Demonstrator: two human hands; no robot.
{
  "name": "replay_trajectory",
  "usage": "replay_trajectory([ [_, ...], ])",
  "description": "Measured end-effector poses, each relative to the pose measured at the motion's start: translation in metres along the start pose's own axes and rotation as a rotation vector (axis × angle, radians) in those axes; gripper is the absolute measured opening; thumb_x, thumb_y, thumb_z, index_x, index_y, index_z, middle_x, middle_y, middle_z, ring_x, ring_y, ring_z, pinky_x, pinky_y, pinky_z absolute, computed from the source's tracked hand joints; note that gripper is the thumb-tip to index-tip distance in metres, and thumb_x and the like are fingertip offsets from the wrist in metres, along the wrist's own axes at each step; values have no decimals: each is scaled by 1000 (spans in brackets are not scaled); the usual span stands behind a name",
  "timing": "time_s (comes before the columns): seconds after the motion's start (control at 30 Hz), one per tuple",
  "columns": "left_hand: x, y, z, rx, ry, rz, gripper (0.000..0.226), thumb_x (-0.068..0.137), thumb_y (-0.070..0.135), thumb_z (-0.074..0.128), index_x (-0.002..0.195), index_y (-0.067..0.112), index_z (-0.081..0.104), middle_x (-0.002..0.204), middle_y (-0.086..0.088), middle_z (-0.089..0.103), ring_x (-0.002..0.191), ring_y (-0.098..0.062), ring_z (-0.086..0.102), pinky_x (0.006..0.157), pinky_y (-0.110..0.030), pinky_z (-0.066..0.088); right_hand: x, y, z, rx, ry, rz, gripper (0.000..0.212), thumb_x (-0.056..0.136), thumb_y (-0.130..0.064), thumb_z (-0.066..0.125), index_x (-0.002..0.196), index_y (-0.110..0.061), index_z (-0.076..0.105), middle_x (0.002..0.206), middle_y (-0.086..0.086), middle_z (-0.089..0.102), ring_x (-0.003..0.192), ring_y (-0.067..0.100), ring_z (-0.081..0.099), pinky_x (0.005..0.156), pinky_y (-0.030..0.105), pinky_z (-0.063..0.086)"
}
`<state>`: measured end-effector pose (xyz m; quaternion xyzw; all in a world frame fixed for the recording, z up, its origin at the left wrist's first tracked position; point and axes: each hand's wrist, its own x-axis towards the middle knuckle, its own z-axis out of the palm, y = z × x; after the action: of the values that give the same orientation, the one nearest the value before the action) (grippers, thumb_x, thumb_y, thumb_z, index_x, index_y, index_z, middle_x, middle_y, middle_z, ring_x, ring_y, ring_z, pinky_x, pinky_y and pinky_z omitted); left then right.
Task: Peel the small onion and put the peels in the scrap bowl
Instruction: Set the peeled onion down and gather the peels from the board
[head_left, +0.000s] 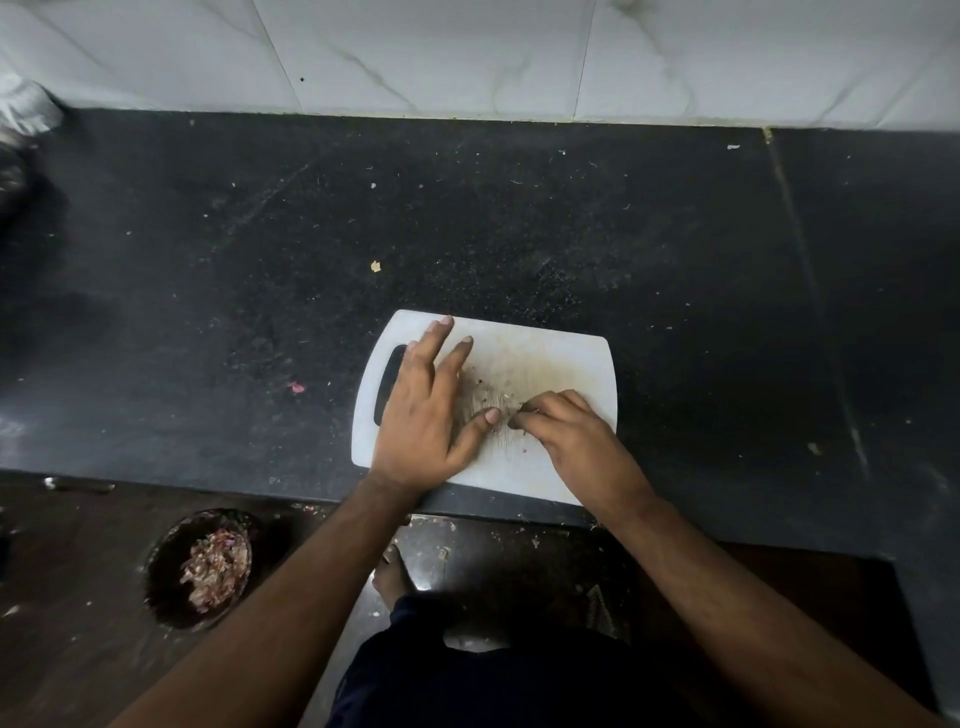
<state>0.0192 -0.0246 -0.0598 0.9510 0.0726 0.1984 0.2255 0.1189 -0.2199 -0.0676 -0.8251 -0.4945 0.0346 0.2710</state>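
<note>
A white cutting board (566, 364) lies at the front edge of the black counter (519, 218). My left hand (426, 410) rests flat on the board's left side, fingers spread, holding nothing. My right hand (566, 431) is on the board beside it, fingertips pinched together over small peel scraps (493, 395) near the board's middle. Whether the fingers hold a scrap is hidden. No whole onion is visible. The scrap bowl (166, 587), dark and round, stands on the floor at lower left with pink onion peels (215, 569) in it.
A white marble-tiled wall (467, 52) runs behind the counter. Small bits of peel lie scattered on the counter, one pink piece (296, 387) left of the board. My bare foot (392, 574) and dark trousers show below the counter edge.
</note>
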Motion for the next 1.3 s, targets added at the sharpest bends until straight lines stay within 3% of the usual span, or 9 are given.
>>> replay_trajectory([
  [0.13, -1, 8, -3, -9, -133, 195, 67, 98, 45, 56, 146, -1, 46, 162, -20, 30, 153, -32, 27, 121, -53, 29, 13, -12, -1, 390, 253, 381, 20, 94, -5, 67, 102, -21, 76, 100, -6, 72, 99, 13, 66, 89, 29, 53],
  [0.27, -4, 23, 10, -100, -275, 46, 69, 104, 50, 40, 156, 4, 33, 166, -12, 26, 155, -22, 22, 124, -44, 27, 17, -17, -1, 761, 407, 693, 16, 97, -10, 65, 97, -24, 72, 96, -10, 74, 96, 5, 68, 91, 27, 53],
  [0.47, 2, 48, 42, 189, -331, -117, 85, 102, 60, -5, 160, 2, 16, 170, -17, 9, 159, -26, 5, 129, -42, 10, 9, -15, 7, 791, 472, 697, 23, 106, -10, 47, 104, -28, 61, 91, -6, 63, 80, 8, 58, 81, 29, 53],
  [0.57, 10, 69, 53, -35, -241, -284, 81, 101, 56, -5, 161, 5, 16, 171, -10, 7, 159, -19, 2, 129, -40, 6, 12, -16, 9, 894, 528, 735, 22, 107, -9, 43, 103, -22, 60, 90, -4, 59, 75, 9, 51, 73, 31, 49],
  [0.7, 14, 103, 63, -524, -95, -427, 77, 102, 58, 12, 161, 9, 22, 170, -3, 20, 157, -8, 12, 128, -33, 12, 12, -9, 9, 937, 560, 760, 18, 106, -11, 44, 98, -16, 60, 89, 0, 61, 83, 11, 56, 79, 32, 50],
  [0.8, 17, 105, 56, -765, 54, -534, 73, 103, 56, 18, 157, 7, 29, 164, -3, 32, 152, -7, 26, 126, -33, 23, 12, -11, 8, 1063, 599, 748, 24, 108, -16, 40, 91, -12, 56, 72, 0, 50, 63, 14, 44, 57, 28, 40],
  [0.9, 11, 78, 39, -710, 133, -452, 79, 103, 64, 17, 151, 4, 40, 156, -4, 44, 148, -10, 36, 123, -34, 29, 15, -18, 4, 1142, 632, 723, 41, 109, -32, 39, 73, -25, 56, 65, -4, 44, 56, 10, 33, 50, 26, 26],
  [1.1, 1, 53, 41, -405, -74, -287, 90, 100, 69, 7, 158, 2, 25, 165, -10, 30, 155, -18, 23, 126, -43, 22, 19, -24, -6, 1228, 563, 701, 64, 105, -52, 33, 54, -14, 35, 47, 1, 32, 41, 8, 26, 42, 20, 21],
  [1.3, 30, 81, 62, -476, -53, -446, 103, 91, 77, -7, 158, 7, 29, 165, -7, 33, 155, -15, 20, 128, -39, 13, 17, -20, -6, 1237, 543, 734, 64, 101, -54, 34, 50, -16, 35, 44, -3, 32, 40, 9, 25, 42, 22, 20],
])
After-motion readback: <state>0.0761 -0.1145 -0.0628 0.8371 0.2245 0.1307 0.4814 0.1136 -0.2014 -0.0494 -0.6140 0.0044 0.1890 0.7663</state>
